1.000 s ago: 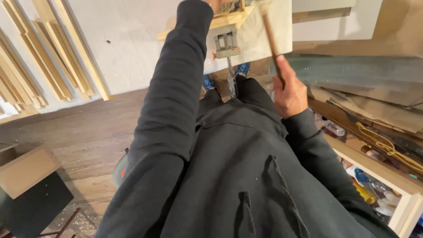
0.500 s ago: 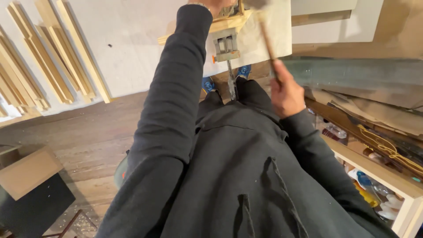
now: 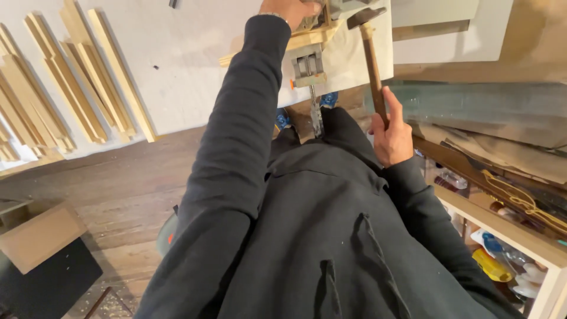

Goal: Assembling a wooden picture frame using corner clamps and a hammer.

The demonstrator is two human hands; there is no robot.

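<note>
My left hand reaches to the top edge of the view and rests on a light wooden piece at the edge of the white workbench. What the fingers grip there is partly cut off. A metal clamp pins that piece to the bench edge. My right hand is closed around the brown wooden handle of a hammer. The dark hammer head points toward the clamped piece, close beside my left hand. My black sleeves and hooded top fill the lower half of the view.
Several long wooden strips lie fanned out on the left of the workbench. A cardboard box sits on the plank floor at lower left. On the right, open shelves hold rope, bottles and small items.
My right hand has raised and swung the hammer forward, so its head now sits up by the clamped wood. My left hand has stayed on the piece.
</note>
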